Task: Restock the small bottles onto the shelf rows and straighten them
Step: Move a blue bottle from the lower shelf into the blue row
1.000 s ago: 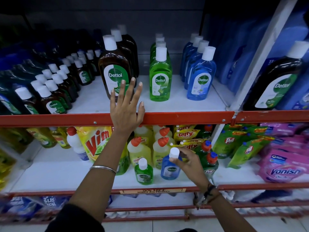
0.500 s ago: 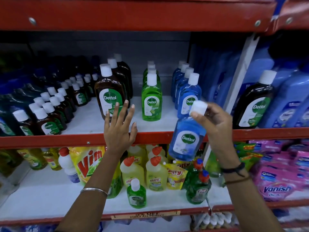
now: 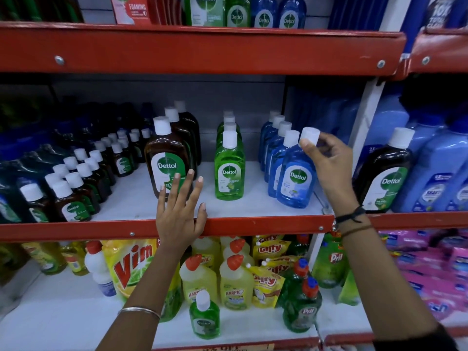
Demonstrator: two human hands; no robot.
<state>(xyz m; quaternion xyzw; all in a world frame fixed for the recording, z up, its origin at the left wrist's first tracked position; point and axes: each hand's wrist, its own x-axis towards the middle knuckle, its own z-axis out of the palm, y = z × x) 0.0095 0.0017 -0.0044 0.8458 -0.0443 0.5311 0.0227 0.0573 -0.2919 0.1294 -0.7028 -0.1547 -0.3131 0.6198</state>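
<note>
The red metal shelf edge is running across mid-frame, and the left hand is resting on it, fingers spread, gripping nothing. Right of centre, the right hand is pinching the white cap of a blue plastic Dettol bottle, tilting at the row's front (it could topple its blue neighbours or slip off). A small green bottle is waiting at lower centre.

You have five blue Dettol bottles in one row on the middle shelf, four green ones in the next row and three large brown ones beside those. Below stand one small green Dettol bottle and two yellow Harpic bottles.
</note>
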